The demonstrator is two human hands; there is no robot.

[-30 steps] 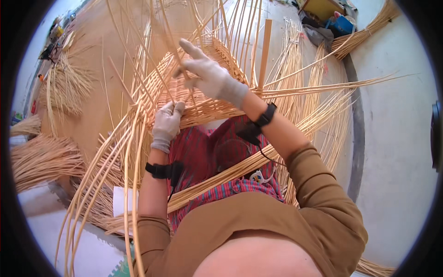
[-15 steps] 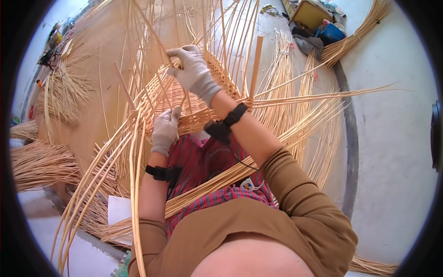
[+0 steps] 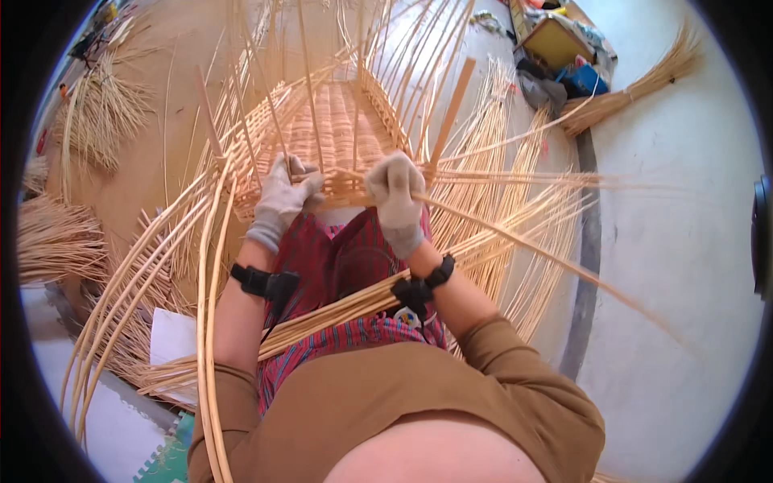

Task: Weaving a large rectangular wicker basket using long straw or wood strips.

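A half-woven wicker basket (image 3: 330,121) lies before me, its ribbed base turned up toward the head view and thin upright rods rising from its sides. My right hand (image 3: 396,193), in a pale work glove, is closed round a long willow rod (image 3: 523,241). That rod stretches out to the lower right, and its other end runs to the basket's near wall (image 3: 346,187). My gloved left hand (image 3: 283,200) grips the near wall left of the middle, its fingertips partly hidden among the weave. Two flat wooden stakes (image 3: 452,117) stand at the near corners.
Bundles of willow rods (image 3: 491,121) lie on the floor to the right, with more piles (image 3: 60,241) at the left. Long rods (image 3: 338,310) cross my lap. Others (image 3: 211,322) bend past my left arm. A box of odds and ends (image 3: 555,40) stands far right.
My right hand has come down and right from above the basket, swinging the rod from upright to the lower right. My left hand stays at the near wall. The view has shifted slightly.
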